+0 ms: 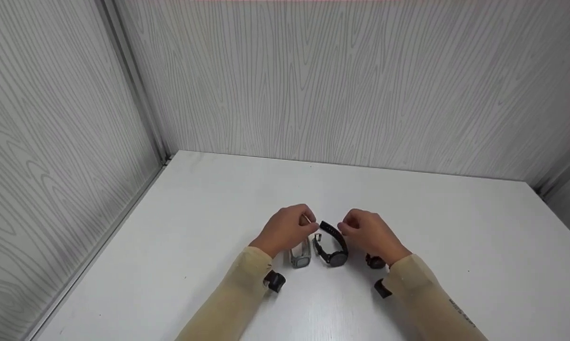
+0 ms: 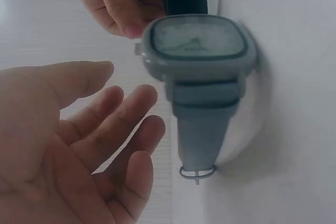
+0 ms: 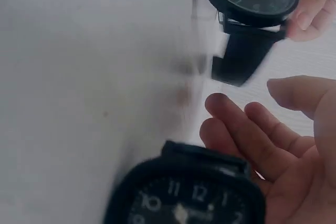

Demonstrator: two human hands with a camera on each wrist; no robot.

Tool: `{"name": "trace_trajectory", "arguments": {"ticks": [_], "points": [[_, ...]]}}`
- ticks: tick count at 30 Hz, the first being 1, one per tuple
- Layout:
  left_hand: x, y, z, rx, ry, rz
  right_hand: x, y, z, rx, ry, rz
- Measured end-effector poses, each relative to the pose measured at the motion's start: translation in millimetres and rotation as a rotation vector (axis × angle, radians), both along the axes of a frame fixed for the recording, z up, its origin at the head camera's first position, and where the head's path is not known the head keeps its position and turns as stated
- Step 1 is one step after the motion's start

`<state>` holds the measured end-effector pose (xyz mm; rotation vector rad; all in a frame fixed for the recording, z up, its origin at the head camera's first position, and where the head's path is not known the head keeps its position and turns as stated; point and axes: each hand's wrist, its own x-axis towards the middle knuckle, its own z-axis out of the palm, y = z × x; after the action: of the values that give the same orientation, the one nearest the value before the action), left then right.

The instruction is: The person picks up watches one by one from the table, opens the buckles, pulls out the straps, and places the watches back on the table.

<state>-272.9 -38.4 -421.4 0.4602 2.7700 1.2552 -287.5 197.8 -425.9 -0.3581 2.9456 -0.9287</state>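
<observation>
A round-faced black watch (image 1: 338, 258) lies on the white table between the hands, its strap (image 1: 334, 232) unfastened and curved upward. My left hand (image 1: 285, 229) is just left of that strap; thumb and fingers (image 2: 142, 98) are apart and hold nothing. Beneath it stands a grey watch (image 1: 301, 261) with a rounded square face, its buckle end showing in the left wrist view. On the other side, my right hand (image 1: 371, 234) is close to the black strap, its loosely bent fingers (image 3: 226, 109) holding nothing. Under that wrist sits a second black watch (image 1: 375, 262), partly hidden.
Both forearms wear pale sleeves (image 1: 235, 293), with a black wrist mount (image 1: 275, 281) at the left and another (image 1: 382, 288) at the right. Wood-grain panels (image 1: 303, 85) wall the white table (image 1: 218, 189) at the back and sides.
</observation>
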Motion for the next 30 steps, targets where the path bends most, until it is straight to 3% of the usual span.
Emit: {"name": "trace_trajectory", "arguments": {"ticks": [3,9,12,16,20,26,30], "points": [[4.6,-2.4,13.6,0.01,0.047,-0.002,10.6,13.5,12.6,-0.028,0.059,0.006],[20.4,-10.9,47.6,0.074,0.246,0.002,47.6,41.6,46.7,-0.067,0.276,-0.006],[27.1,-15.1,56.6,0.072,0.355,-0.001,64.2,48.9,59.0,-0.06,0.365,-0.005],[30.5,-22.1,62.1,0.048,0.473,-0.019,74.6,49.1,67.5,-0.017,0.421,0.008],[29.8,-25.4,63.7,-0.001,0.494,-0.059,68.9,47.1,60.4,0.108,0.367,0.025],[29.7,-25.1,58.6,-0.171,0.348,-0.14,44.5,49.5,32.9,0.26,0.168,0.112],[27.8,-22.0,53.2,-0.202,0.375,-0.226,35.9,53.0,19.1,0.275,0.064,0.139]]}}
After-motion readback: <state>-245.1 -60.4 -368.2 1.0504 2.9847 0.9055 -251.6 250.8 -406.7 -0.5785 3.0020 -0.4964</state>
